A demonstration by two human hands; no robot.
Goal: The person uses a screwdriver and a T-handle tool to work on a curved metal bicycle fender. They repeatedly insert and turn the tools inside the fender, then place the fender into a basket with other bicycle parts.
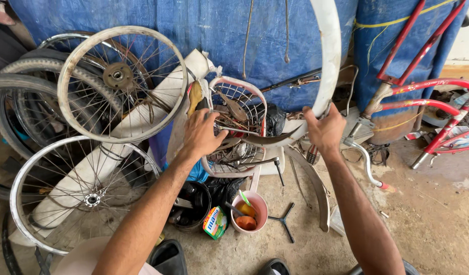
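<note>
Packaging is scarce: one small green and orange packet lies on the dusty concrete floor beside a pink plastic cup. Above them, the left hand reaches into a rusty white wire basket of scrap metal, fingers bent together. The right hand clamps a curved white metal mudguard leaning on blue tarpaulin. Spoked wheels crowd the left.

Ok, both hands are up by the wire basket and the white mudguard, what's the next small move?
Probably lift the white mudguard clear first: the right hand already grips its lower end, while the left hand only rests on the wire basket rim, steadying the parts inside.
</note>
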